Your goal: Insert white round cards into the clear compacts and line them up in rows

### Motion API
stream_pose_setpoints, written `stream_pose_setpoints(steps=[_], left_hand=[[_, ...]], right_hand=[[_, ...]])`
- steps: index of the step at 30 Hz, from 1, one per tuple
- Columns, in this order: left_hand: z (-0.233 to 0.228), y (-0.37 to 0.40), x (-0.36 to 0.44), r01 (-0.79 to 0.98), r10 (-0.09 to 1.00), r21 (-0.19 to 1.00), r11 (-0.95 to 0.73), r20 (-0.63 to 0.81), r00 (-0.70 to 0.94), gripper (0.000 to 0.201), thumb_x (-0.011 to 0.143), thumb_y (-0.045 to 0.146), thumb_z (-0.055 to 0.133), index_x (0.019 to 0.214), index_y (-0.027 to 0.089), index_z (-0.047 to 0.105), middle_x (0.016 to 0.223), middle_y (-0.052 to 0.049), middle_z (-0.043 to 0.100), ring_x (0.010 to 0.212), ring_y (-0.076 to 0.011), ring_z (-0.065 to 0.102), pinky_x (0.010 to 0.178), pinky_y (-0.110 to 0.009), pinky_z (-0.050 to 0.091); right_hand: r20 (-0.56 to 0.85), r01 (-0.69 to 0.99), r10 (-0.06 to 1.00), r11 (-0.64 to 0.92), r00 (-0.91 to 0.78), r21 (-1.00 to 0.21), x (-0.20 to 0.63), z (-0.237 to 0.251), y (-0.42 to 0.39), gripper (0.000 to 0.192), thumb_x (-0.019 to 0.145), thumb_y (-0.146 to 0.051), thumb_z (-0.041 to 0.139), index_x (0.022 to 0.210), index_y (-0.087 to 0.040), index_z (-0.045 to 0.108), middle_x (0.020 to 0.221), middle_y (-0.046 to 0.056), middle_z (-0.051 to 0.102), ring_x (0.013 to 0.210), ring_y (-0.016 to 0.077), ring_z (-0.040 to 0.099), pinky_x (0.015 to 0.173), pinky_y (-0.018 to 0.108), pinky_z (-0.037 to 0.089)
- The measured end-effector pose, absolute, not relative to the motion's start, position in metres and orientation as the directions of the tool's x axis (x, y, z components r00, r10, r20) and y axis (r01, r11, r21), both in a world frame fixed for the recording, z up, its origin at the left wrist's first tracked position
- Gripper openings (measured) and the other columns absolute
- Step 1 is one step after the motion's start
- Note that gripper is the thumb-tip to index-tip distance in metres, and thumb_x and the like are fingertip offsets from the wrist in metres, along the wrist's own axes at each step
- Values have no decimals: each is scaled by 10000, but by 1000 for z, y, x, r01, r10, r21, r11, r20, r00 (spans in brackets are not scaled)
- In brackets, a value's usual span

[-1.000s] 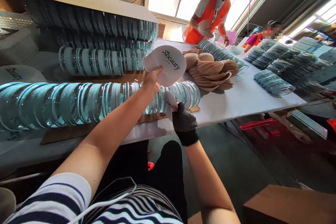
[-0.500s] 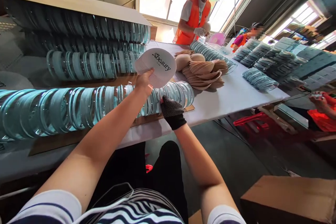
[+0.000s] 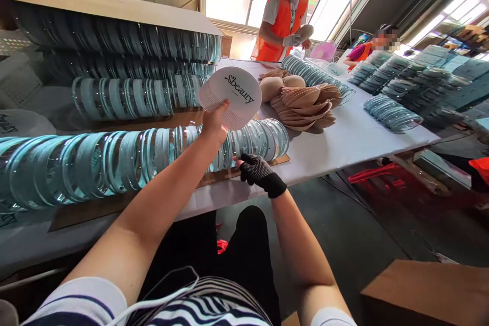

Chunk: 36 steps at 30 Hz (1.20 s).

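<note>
My left hand [image 3: 214, 121] is bare and grips a fanned stack of round white cards [image 3: 233, 96] printed "beauty", held up over the table. My right hand [image 3: 256, 170], in a black dotted glove, rests with curled fingers against the near end of a long row of clear round plastic cases [image 3: 126, 159] lying on their edges on brown cardboard. Whether its fingers pinch anything is hidden. A pile of beige cup-shaped pads [image 3: 305, 103] lies just beyond the cards.
More rows of clear cases [image 3: 130, 94] are stacked under a cardboard sheet [image 3: 110, 6] at the left. A person in an orange vest [image 3: 284, 18] works at the far end of the white table [image 3: 336, 145]. Further case rows [image 3: 391, 112] lie right; a cardboard box [image 3: 428, 290] sits near right.
A second ago my right hand held one white card by the row's end; the card is no longer in sight and the hand has dropped to the row's base. The card stack stays raised.
</note>
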<state>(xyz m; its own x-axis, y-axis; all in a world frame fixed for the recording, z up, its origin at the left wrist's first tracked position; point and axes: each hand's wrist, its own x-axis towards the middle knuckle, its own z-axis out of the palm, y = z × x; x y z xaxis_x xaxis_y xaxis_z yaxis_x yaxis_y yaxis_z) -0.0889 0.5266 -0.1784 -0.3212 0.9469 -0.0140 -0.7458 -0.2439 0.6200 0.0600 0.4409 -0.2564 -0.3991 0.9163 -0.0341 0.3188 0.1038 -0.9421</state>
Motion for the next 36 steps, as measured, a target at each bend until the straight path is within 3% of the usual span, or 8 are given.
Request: stream_pose_setpoints(steps=[2, 5, 9, 12, 17, 21, 28, 36], left_hand=[[-179, 527, -87, -724, 945, 638, -263, 18, -327, 250, 702, 42, 705, 919, 163, 675, 877, -31, 733, 888, -204, 691, 976, -413, 514], [-179, 520, -84, -671, 941, 675, -306, 107, -321, 239, 661, 69, 733, 879, 154, 685, 829, -25, 724, 841, -196, 687, 947, -415, 526], [-178, 497, -88, -630, 934, 701, -333, 152, -324, 308, 592, 105, 779, 886, 151, 700, 852, -40, 729, 864, -232, 689, 925, -447, 532], [-177, 479, -96, -615, 940, 718, -326, 175, -294, 322, 588, 143, 796, 899, 151, 712, 910, -64, 734, 920, -275, 690, 929, -479, 527], [-172, 471, -107, -610, 955, 747, -265, 117, -273, 290, 612, 100, 787, 885, 163, 711, 893, -57, 741, 994, -277, 680, 976, -466, 512], [-163, 481, -128, -645, 958, 724, -246, 83, -273, 255, 706, 59, 727, 926, 183, 695, 928, -36, 740, 1039, -239, 668, 1011, -437, 501], [-164, 493, -150, -745, 955, 638, -194, -51, -292, 214, 798, 65, 675, 984, 169, 666, 1069, -65, 721, 1069, -237, 658, 1081, -496, 442], [-171, 485, -147, -732, 957, 642, -225, 6, -289, 226, 758, 97, 714, 970, 165, 678, 1052, -77, 732, 1061, -247, 664, 1045, -474, 479]], right_hand=[[183, 449, 973, 226, -138, -864, 66, -237, 449, 372, 904, -446, 451, 1093, -174, 621, 907, 98, 710, 771, 191, 660, 669, 306, 538], [524, 610, 840, 344, 140, -714, 75, -202, 470, 451, 913, -403, 425, 1285, -168, 523, 1317, 145, 596, 1189, 227, 578, 978, 382, 486], [714, 723, 697, 461, 64, -515, 67, -177, 477, 506, 891, -364, 455, 1346, -146, 481, 1443, 166, 483, 1379, 244, 409, 1133, 441, 350], [804, 677, 592, 568, 58, -467, 45, -175, 464, 451, 909, -344, 415, 1325, -185, 487, 1426, 139, 485, 1342, 234, 440, 1081, 448, 406], [625, 583, 745, 408, 232, -703, 30, -178, 458, 355, 856, -325, 419, 1118, -131, 559, 1022, 136, 657, 866, 220, 629, 728, 361, 541], [613, 705, 637, 150, 468, -694, 56, -193, 412, 371, 841, -365, 419, 1034, -112, 609, 925, 161, 675, 814, 244, 639, 676, 339, 512], [487, 932, 872, 213, -47, -292, 48, -234, 327, 394, 956, -348, 347, 1109, -148, 649, 681, 89, 677, 594, 188, 629, 536, 253, 380], [309, 942, 929, 271, -203, -199, -7, -229, 399, 350, 988, -346, 367, 1205, -148, 556, 776, 67, 712, 669, 171, 657, 549, 243, 277]])
